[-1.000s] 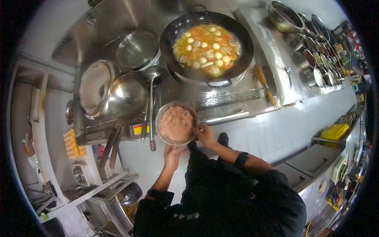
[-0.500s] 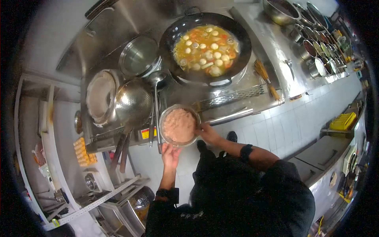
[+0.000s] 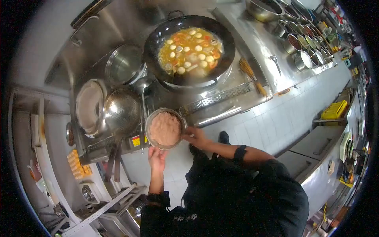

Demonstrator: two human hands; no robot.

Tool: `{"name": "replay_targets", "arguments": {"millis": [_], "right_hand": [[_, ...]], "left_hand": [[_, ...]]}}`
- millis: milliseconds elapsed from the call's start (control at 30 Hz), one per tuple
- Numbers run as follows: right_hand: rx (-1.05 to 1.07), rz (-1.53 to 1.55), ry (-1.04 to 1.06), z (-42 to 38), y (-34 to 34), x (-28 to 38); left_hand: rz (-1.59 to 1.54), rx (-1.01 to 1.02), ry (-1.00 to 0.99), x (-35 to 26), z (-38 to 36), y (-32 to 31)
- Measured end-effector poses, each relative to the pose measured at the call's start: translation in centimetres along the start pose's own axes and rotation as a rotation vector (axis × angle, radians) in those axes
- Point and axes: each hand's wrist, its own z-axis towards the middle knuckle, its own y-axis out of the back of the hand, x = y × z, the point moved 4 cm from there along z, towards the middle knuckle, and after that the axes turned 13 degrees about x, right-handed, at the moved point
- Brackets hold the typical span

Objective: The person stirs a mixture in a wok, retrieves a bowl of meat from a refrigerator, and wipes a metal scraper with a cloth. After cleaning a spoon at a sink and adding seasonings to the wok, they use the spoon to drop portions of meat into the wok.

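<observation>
Between my two hands is a round metal bowl (image 3: 182,121) filled with a pale pink, lumpy paste (image 3: 165,128) that looks like minced meat. My left hand (image 3: 157,158) grips its near rim from below. The fingers of my right hand (image 3: 194,136) close on the rim at the right side. The bowl hangs at the stove's front edge. Beyond it, a large black wok (image 3: 229,51) stands on the burner, with yellowish soup (image 3: 189,53) holding white balls and red-orange pieces.
A ladle (image 3: 143,82), a perforated strainer (image 3: 123,111) and a pot of clear liquid (image 3: 125,64) stand left of the wok. To its right lie a bamboo brush (image 3: 252,77) and a metal utensil (image 3: 275,63). Several seasoning containers (image 3: 303,60) line the right counter. Eggs (image 3: 78,162) sit lower left.
The camera view has shifted, so the stove and wok appear farther left. Both hands still hold the bowl at about the same spot by the stove edge.
</observation>
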Motion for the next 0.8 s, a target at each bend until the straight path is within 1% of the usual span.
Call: {"name": "replay_targets", "arguments": {"millis": [67, 133, 200, 233, 300, 333, 400, 433, 500, 600, 700, 800], "right_hand": [[0.091, -0.236, -0.012, -1.8, 3.7, 2.6], [-0.037, -0.342, 0.050, -3.5, 7.4, 1.0], [-0.100, -0.793, 0.292, -4.9, 11.8, 3.6], [-0.086, -0.870, 0.307, -4.8, 13.0, 3.7], [-0.063, -1.023, 0.340, -4.4, 14.9, 3.7], [-0.036, -1.037, 0.326, -4.3, 15.4, 3.1], [0.018, -1.065, 0.303, -3.6, 16.2, 2.4], [0.032, -1.160, 0.271, -3.5, 16.8, 2.6], [0.063, -1.348, 0.211, -3.4, 18.1, 3.2], [0.175, -1.289, 0.162, -2.9, 19.7, 1.3], [0.313, -1.297, 0.296, -2.1, 20.1, -0.9], [0.327, -1.339, 0.431, -1.6, 20.0, -1.2]], "left_hand": [[0.027, -0.068, 0.026, -0.7, -0.9, -1.5], [0.024, -0.120, 0.046, -0.9, -1.5, -2.8], [0.002, -0.205, -0.004, -0.7, -2.1, -3.2], [-0.006, -0.249, -0.029, -0.6, -2.4, -3.2], [0.045, -0.406, -0.102, -0.2, -3.0, -2.0], [0.072, -0.485, -0.136, -0.1, -3.6, -1.4], [0.129, -0.524, -0.167, -0.3, -5.0, -1.1], [0.157, -0.546, -0.182, -0.4, -5.6, -1.2], [0.258, -0.521, -0.214, -0.3, -6.6, -2.3], [0.342, -0.441, -0.225, 0.8, -7.2, -4.0], [0.385, -0.360, -0.224, 2.0, -6.9, -6.4], [0.457, -0.301, -0.217, 2.9, -7.2, -8.5]]}}
